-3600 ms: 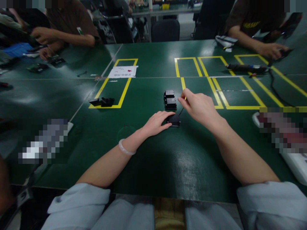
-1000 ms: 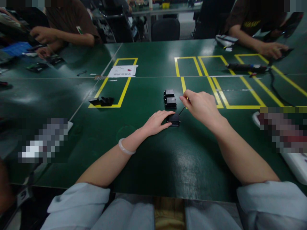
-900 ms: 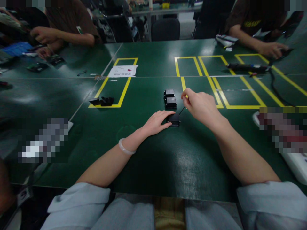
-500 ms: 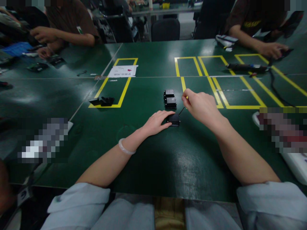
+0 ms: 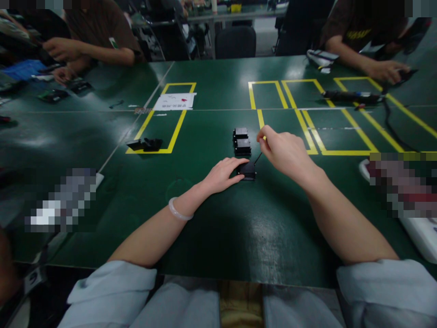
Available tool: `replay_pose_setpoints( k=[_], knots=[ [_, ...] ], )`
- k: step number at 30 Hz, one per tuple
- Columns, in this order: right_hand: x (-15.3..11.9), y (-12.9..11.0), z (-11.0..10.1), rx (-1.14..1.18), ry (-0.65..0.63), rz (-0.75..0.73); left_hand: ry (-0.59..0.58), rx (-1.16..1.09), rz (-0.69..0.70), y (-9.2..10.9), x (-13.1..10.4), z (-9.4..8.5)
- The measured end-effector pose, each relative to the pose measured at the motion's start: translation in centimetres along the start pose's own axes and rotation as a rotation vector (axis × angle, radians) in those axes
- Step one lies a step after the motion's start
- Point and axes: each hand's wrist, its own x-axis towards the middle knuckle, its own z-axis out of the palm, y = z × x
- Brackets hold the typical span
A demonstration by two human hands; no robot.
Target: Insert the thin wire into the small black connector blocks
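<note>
My left hand (image 5: pixel 223 176) rests on the table with its thumb and fingers closed on the left side of a small black block-shaped part (image 5: pixel 249 171). My right hand (image 5: pixel 288 148) pinches a thin dark rod (image 5: pixel 258 158), held at a slant. The rod's lower end meets the far right corner of that block; its upper end is hidden in my fingers. Just beyond my left fingertips stand two similar black blocks, a nearer block (image 5: pixel 243 144) and a farther block (image 5: pixel 241 132), one behind the other.
Yellow tape outlines mark the green table (image 5: pixel 211 228). Black pieces (image 5: pixel 146 144) and a white paper sheet (image 5: pixel 175 101) lie to the left. A black cylindrical device (image 5: pixel 353 96) with a cable lies at right. Blurred-out devices flank my arms. Two co-workers' hands are across the table.
My right hand and the upper end of the rod have shifted slightly left. My left hand and the block stay where they were.
</note>
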Motion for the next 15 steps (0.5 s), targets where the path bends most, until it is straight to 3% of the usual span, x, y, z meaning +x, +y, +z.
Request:
replay_pose_setpoints(
  k=[15],
  knots=[
    [0.02,0.07,0.03,0.01,0.002,-0.007,-0.007,0.007,-0.007,0.02,0.05,0.03]
  ],
)
